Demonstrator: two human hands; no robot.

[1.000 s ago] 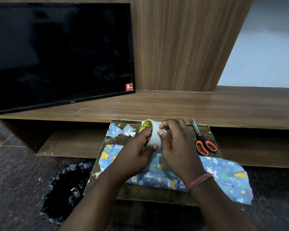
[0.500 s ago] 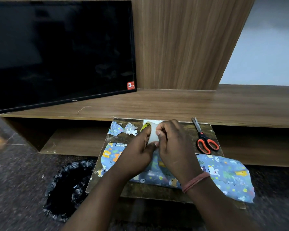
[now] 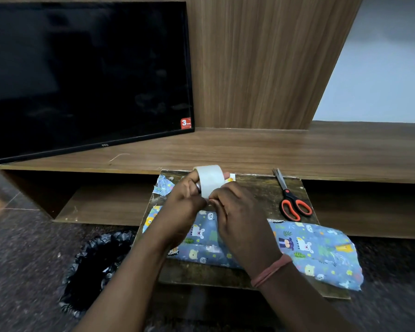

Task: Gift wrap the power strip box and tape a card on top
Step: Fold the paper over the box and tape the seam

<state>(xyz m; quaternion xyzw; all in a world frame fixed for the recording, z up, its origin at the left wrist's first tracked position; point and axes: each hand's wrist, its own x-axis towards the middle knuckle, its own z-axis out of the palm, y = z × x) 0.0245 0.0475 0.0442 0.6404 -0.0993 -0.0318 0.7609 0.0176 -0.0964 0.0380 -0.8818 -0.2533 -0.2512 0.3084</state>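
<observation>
Both hands work the white roll of clear tape point(image 3: 210, 180): left hand point(image 3: 185, 202) grips the roll, right hand point(image 3: 235, 212) pinches at its edge. Best to peel slowly, roll steady, above the blue animal-print wrapped box point(image 3: 309, 250).

We have a single view, from a wide-angle camera worn on the head, looking forward and down along both forearms. Our left hand point(image 3: 185, 202) and right hand point(image 3: 237, 219) meet near the middle of the frame, close under the lens. Beyond the hands the view reaches a wooden shelf point(image 3: 249, 149) and a dark television point(image 3: 82, 75) up and to the left of them; below the left hand lies the floor point(image 3: 22, 259). Edges bend from the wide lens
</observation>
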